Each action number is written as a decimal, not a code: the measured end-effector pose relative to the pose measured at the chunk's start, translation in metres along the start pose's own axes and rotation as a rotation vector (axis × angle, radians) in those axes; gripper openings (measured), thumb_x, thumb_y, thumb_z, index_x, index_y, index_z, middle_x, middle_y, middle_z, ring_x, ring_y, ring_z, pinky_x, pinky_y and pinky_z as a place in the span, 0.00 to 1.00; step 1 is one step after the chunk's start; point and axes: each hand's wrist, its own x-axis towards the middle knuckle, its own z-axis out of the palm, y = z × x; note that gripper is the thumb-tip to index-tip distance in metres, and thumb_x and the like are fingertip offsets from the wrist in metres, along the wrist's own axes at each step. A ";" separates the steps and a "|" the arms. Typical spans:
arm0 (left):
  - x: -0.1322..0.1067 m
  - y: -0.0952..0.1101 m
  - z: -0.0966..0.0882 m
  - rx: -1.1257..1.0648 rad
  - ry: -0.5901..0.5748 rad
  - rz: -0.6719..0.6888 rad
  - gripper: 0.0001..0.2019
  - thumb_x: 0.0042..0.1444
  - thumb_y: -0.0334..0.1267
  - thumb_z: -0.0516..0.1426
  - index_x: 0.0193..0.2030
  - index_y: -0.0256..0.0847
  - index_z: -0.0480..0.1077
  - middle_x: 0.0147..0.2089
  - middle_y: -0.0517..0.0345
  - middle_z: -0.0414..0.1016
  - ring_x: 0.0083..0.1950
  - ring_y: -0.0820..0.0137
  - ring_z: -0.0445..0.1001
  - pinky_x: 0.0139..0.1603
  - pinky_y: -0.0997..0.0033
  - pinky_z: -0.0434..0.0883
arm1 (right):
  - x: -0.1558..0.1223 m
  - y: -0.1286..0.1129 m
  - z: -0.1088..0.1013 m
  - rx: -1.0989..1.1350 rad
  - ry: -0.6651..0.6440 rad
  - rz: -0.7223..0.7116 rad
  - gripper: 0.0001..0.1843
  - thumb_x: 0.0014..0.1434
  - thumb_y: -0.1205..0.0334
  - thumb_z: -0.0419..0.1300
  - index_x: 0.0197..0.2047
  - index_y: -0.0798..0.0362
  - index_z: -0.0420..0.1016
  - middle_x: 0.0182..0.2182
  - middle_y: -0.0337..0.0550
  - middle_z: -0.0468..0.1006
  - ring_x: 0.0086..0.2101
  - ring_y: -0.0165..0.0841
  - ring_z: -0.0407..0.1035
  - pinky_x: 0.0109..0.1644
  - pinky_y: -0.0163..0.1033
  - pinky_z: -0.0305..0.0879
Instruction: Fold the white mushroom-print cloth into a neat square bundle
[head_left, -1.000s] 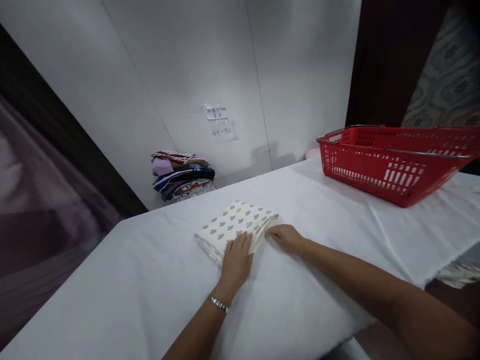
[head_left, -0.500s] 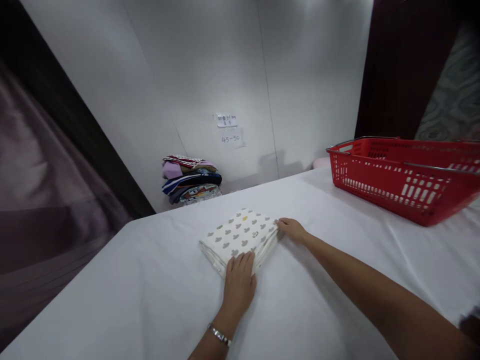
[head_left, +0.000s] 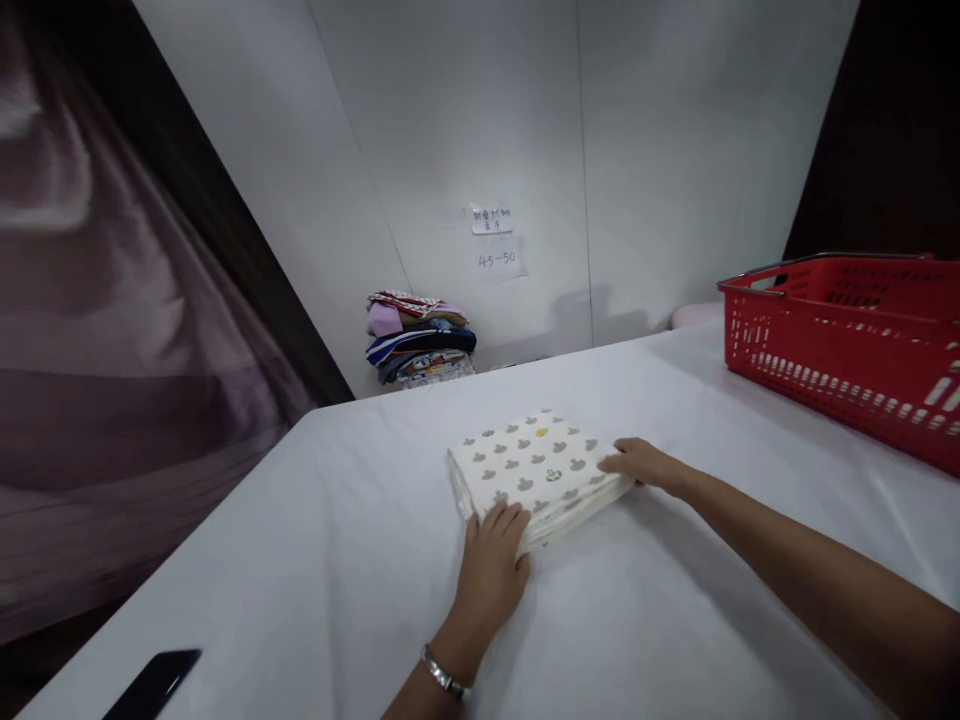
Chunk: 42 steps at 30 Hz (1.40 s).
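A folded white cloth (head_left: 517, 460) printed with grey, green and yellow motifs lies in a squarish stack of layers on the white-covered table. The fingers of my left hand (head_left: 493, 570) lie over its near corner, thumb apart and off the cloth; this hand is open. A silver bracelet (head_left: 445, 672) circles the left wrist. At the cloth's right corner, my right hand (head_left: 641, 463) is closed, pinching the layers between fingers and thumb. Some fingertips of the right hand are hidden by the cloth.
A red plastic basket (head_left: 847, 345) with metal handles stands at the right. Against the back wall is a stack of folded fabrics (head_left: 420, 338), below handwritten paper signs (head_left: 500, 258). A dark phone-like object (head_left: 154, 685) lies front left, near a mauve curtain (head_left: 135, 350).
The view has swung left, so the scene sits further right and the dark flat object has appeared. The cloth has turned slightly, with both hands still at its corners.
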 end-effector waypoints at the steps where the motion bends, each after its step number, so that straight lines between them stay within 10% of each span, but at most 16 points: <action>1: -0.004 0.000 -0.003 -0.020 -0.017 0.039 0.27 0.52 0.29 0.51 0.60 0.49 0.58 0.62 0.57 0.61 0.65 0.63 0.54 0.64 0.47 0.50 | -0.016 0.009 0.001 0.015 -0.011 0.017 0.15 0.48 0.51 0.58 0.29 0.55 0.69 0.29 0.45 0.74 0.26 0.32 0.67 0.23 0.32 0.59; 9: -0.011 -0.003 -0.029 -0.376 0.119 0.044 0.12 0.58 0.44 0.51 0.45 0.46 0.71 0.49 0.57 0.73 0.53 0.67 0.68 0.57 0.62 0.63 | -0.083 0.037 -0.008 -0.257 0.050 0.044 0.23 0.51 0.39 0.53 0.29 0.52 0.69 0.25 0.45 0.74 0.26 0.37 0.68 0.27 0.38 0.60; 13: 0.008 -0.013 -0.028 -0.398 0.275 -0.274 0.11 0.57 0.42 0.51 0.42 0.42 0.70 0.44 0.55 0.73 0.44 0.69 0.70 0.46 0.68 0.67 | -0.069 0.006 -0.010 -0.337 0.187 -0.218 0.25 0.55 0.41 0.49 0.43 0.51 0.72 0.40 0.47 0.76 0.36 0.40 0.71 0.38 0.42 0.65; 19: 0.021 -0.016 -0.022 -0.368 0.066 -0.599 0.14 0.52 0.51 0.54 0.37 0.42 0.67 0.35 0.59 0.74 0.36 0.69 0.71 0.34 0.73 0.63 | -0.036 -0.029 0.032 -0.421 0.125 -0.539 0.28 0.60 0.45 0.45 0.57 0.51 0.64 0.58 0.49 0.63 0.55 0.42 0.60 0.55 0.46 0.60; 34: 0.017 -0.029 -0.001 -0.648 0.128 -0.718 0.14 0.51 0.40 0.55 0.45 0.41 0.62 0.37 0.58 0.73 0.37 0.69 0.71 0.33 0.74 0.62 | -0.013 -0.037 0.077 -0.762 -0.043 -0.639 0.33 0.62 0.42 0.38 0.63 0.52 0.56 0.63 0.52 0.54 0.62 0.43 0.44 0.63 0.54 0.41; 42: 0.013 -0.024 0.001 -0.627 0.171 -0.684 0.15 0.54 0.46 0.53 0.45 0.42 0.62 0.35 0.57 0.73 0.36 0.68 0.71 0.34 0.73 0.63 | 0.013 -0.087 0.090 -0.718 -0.073 -0.605 0.31 0.64 0.50 0.40 0.65 0.57 0.50 0.65 0.52 0.49 0.63 0.42 0.40 0.63 0.53 0.39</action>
